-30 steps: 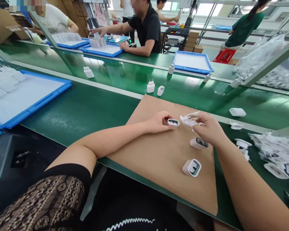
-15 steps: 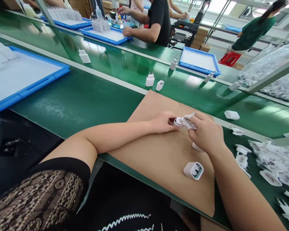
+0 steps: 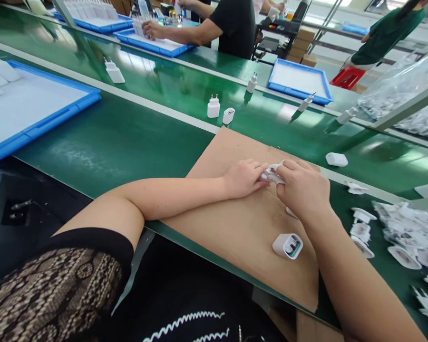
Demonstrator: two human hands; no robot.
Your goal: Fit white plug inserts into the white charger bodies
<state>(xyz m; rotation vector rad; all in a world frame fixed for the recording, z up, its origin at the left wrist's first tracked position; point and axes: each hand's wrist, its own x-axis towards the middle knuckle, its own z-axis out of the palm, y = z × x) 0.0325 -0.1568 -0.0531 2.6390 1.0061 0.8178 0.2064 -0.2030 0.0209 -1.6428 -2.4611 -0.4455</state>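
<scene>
My left hand is closed round a white charger housing, mostly hidden by the fingers, above a brown cardboard sheet. My right hand pinches a white plug cover against that housing; a metal pin shows, but how far the two parts fit together is hidden. Below the right hand, an open-ended charger housing lies on the cardboard, its circuit board showing inside. Another white piece is partly hidden under the right wrist.
Loose plug covers are heaped at the right. Chargers, one of them upright, stand or lie on the green belt beyond the cardboard. A blue-rimmed tray holds chargers at the left. Across the line, a co-worker reaches into another tray.
My hands have brought the plug cover and housing closer together, and the left fingers now cover more of them. Chargers on the belt have shifted left. The co-worker's hand has moved to the chargers in the tray.
</scene>
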